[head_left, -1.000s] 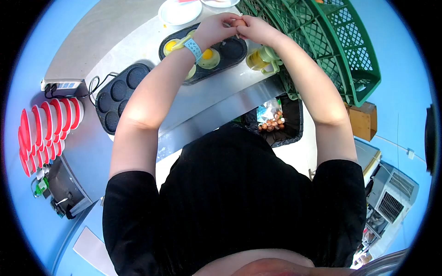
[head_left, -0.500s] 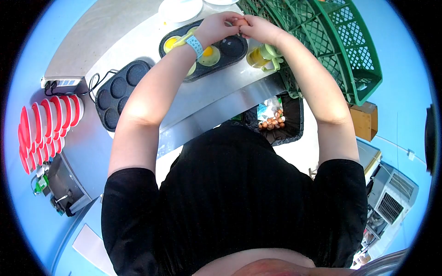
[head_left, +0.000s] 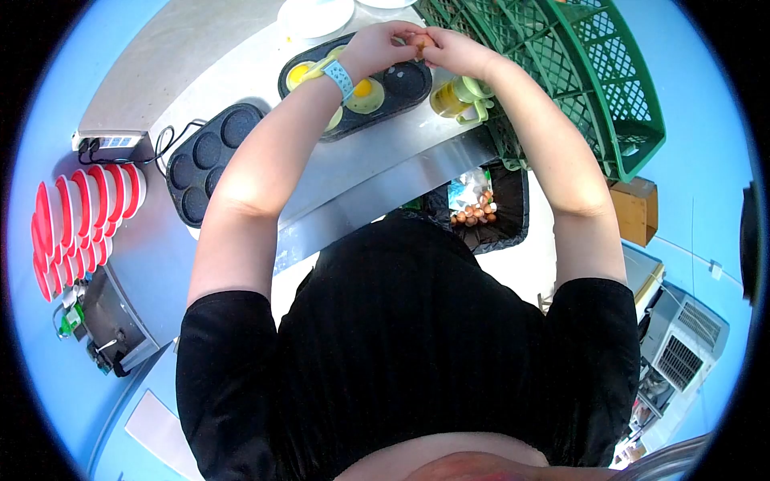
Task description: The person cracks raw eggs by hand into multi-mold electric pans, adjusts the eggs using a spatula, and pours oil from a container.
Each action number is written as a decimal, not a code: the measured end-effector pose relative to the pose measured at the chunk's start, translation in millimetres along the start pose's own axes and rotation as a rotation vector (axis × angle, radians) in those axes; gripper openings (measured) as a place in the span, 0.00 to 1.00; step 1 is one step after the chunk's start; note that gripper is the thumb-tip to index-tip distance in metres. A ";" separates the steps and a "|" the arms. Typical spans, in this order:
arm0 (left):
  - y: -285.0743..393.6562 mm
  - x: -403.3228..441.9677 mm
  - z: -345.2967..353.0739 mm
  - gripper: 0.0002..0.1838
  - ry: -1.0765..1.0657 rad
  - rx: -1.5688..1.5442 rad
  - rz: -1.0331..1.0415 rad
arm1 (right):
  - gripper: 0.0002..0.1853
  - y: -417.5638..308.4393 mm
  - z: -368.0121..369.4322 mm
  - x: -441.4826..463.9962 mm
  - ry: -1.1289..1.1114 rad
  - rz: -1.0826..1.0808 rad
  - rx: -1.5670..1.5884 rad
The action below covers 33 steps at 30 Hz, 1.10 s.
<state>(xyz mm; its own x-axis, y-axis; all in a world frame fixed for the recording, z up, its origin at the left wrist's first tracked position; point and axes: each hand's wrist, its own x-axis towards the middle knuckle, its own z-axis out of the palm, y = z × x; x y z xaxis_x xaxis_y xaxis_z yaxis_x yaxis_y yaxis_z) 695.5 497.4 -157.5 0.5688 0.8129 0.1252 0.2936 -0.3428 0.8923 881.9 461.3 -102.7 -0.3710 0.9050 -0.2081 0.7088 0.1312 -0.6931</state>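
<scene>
You had no readable text, label, brand or number in view. Any marks on the blue-and-white wrapper (head_left: 460, 195) in your black-lined bin (head_left: 513, 228) were too small to read; your light-blue wristband (head_left: 339, 78) showed a fine pattern.
</scene>
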 end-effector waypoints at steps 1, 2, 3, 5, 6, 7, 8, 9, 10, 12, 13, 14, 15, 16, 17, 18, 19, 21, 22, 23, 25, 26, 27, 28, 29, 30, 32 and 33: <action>-1.6 0.4 -0.4 0.22 -0.012 -0.030 0.004 | 0.21 -0.8 -1.0 -1.2 -0.001 -0.005 -0.016; -3.3 0.2 -0.9 0.22 -0.012 -0.030 0.005 | 0.21 -1.5 -1.9 -2.4 -0.001 -0.010 -0.033; -3.4 -0.1 -2.0 0.22 -0.028 -0.014 -0.002 | 0.21 -8.3 -4.5 -4.5 -0.001 -0.010 -0.033; -3.7 -0.9 -2.6 0.22 -0.043 0.001 -0.009 | 0.19 -21.7 -9.5 -8.9 -0.095 0.088 -0.067; -3.4 -1.2 -2.5 0.22 -0.046 -0.005 -0.005 | 0.19 -23.6 -10.1 -10.5 -0.095 0.088 -0.066; -3.1 -0.9 -2.8 0.22 -0.049 -0.011 -0.001 | 0.19 -24.9 -11.1 -11.2 -0.098 0.081 -0.061; -2.9 -0.7 -3.4 0.22 -0.049 -0.011 0.000 | 0.19 -25.4 -11.7 -11.6 -0.100 0.075 -0.056; 0.1 -1.4 -4.7 0.22 -0.070 0.002 -0.019 | 0.19 -23.8 -10.3 -12.5 -0.100 0.075 -0.056; 3.2 -1.8 -6.2 0.22 -0.090 0.016 -0.037 | 0.18 -21.5 -8.1 -13.5 -0.033 0.012 -0.077; 10.7 -3.5 -9.3 0.22 -0.090 0.040 -0.024 | 0.19 -20.0 -8.9 -12.8 0.036 -0.051 -0.099; 14.7 -4.8 -10.7 0.22 -0.090 0.064 -0.013 | 0.19 -20.5 -11.4 -10.9 -0.001 -0.038 -0.142; 16.8 -4.5 -11.9 0.22 -0.089 0.065 -0.012 | 0.21 -20.8 -13.3 -9.9 -0.039 -0.024 -0.184; 17.2 -3.3 -13.2 0.22 -0.088 0.068 0.041 | 0.21 -22.9 -14.7 -11.2 -0.038 -0.025 -0.184; 17.8 -2.6 -14.4 0.22 -0.086 0.073 0.096 | 0.21 -25.0 -16.6 -13.0 -0.034 -0.044 -0.177; 18.6 -2.3 -15.2 0.22 -0.085 0.075 0.098 | 0.21 -27.3 -18.7 -14.4 -0.028 -0.063 -0.170; 25.4 -3.6 -17.2 0.22 -0.067 0.099 0.121 | 0.21 -30.9 -20.6 -16.0 -0.025 -0.064 -0.171; 32.5 -4.7 -19.5 0.22 -0.048 0.123 0.144 | 0.22 -34.8 -22.7 -17.6 0.001 -0.074 -0.192; 54.7 -8.5 -28.7 0.21 -0.079 0.149 0.109 | 0.22 -41.9 -27.7 -19.2 0.029 -0.086 -0.216; 67.6 -9.8 -35.9 0.21 -0.111 0.172 0.070 | 0.22 -45.1 -30.7 -20.0 0.068 -0.128 -0.230; 78.2 -8.9 -43.2 0.21 -0.109 0.176 0.074 | 0.21 -47.8 -34.3 -20.8 0.107 -0.170 -0.244; 102.3 -8.8 -56.9 0.22 -0.042 0.147 0.268 | 0.19 -52.5 -46.8 -19.7 0.165 -0.167 -0.257; 116.7 -11.8 -62.1 0.22 -0.053 0.073 0.149 | 0.17 -59.4 -52.7 -20.8 0.209 -0.222 -0.259; 125.7 -9.4 -67.5 0.22 -0.053 0.074 0.152 | 0.15 -78.5 -60.4 -26.0 0.253 -0.276 -0.261; 132.7 -8.0 -71.7 0.21 -0.030 0.076 0.322 | 0.16 -89.1 -66.2 -30.8 0.226 -0.280 -0.139; 137.1 -8.0 -73.5 0.21 -0.008 0.078 0.493 | 0.17 -98.6 -67.0 -37.5 0.296 -0.270 -0.150; 137.9 -11.4 -69.7 0.20 0.188 0.192 0.625 | 0.16 -106.4 -63.2 -44.8 0.325 -0.245 -0.142; 138.5 -23.1 -63.5 0.20 0.081 0.222 0.402 | 0.17 -85.9 -50.6 -42.4 0.351 -0.201 -0.134; 139.3 -28.1 -61.9 0.20 -0.017 0.250 0.178 | 0.18 -55.0 -35.9 -33.4 0.350 -0.186 -0.136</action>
<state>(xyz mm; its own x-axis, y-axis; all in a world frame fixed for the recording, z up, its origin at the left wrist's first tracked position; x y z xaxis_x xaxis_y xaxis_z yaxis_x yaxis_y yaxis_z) 672.9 455.9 -9.8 0.6406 0.7223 0.2604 0.3669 -0.5859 0.7226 876.8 438.4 -32.9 -0.2907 0.9406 0.1754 0.7305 0.3366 -0.5942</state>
